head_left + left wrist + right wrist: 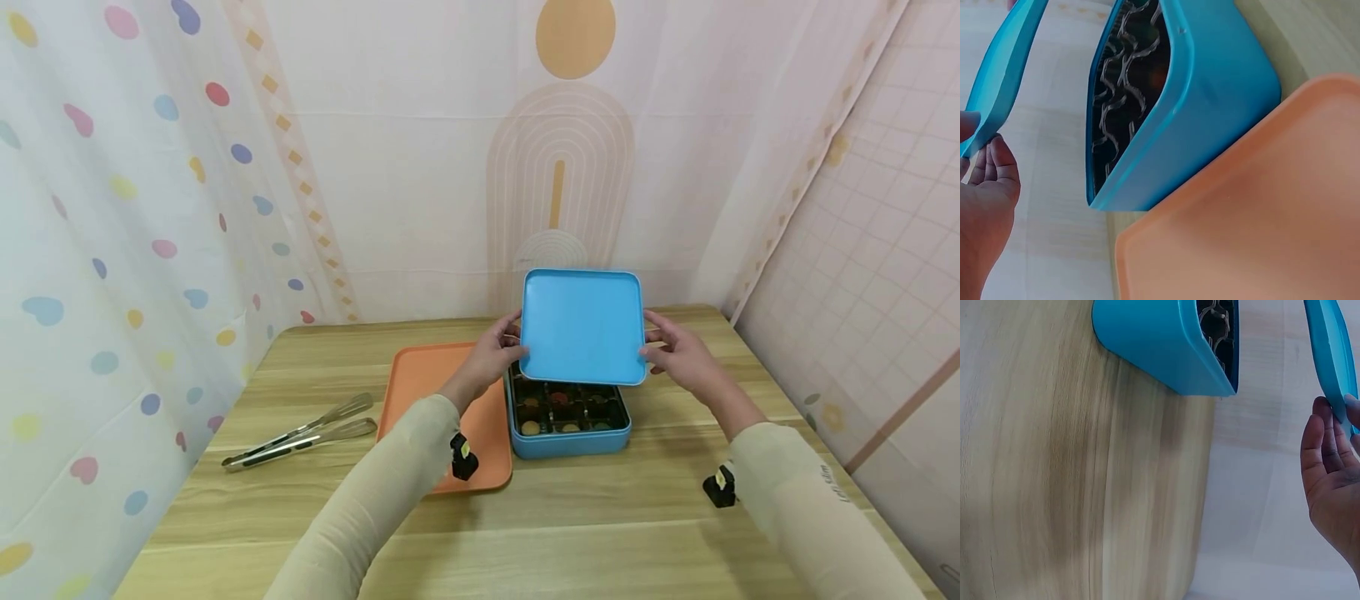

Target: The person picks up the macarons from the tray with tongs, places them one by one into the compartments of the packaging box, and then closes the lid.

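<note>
A blue lid (pixel 582 327) is held up and tilted above a blue box (pixel 573 444), its inner side facing me. My left hand (pixel 491 358) pinches the lid's left edge, thumb on the near side and fingers behind. At the opposite edge my right hand (pixel 678 354) grips the lid the same way. Inside the box a dark divided insert (pixel 577 408) shows, with small round pieces in its compartments; the lid hides its far part. In the left wrist view the lid (pixel 1013 75) stands apart from the box rim.
An orange tray (pixel 487 450) lies directly left of the box. Metal tongs (pixel 300 437) rest farther left on the wooden table (pixel 600 533). A patterned curtain (pixel 420 167) hangs behind the table, and another light wall covering (pixel 885 250) runs along the right side.
</note>
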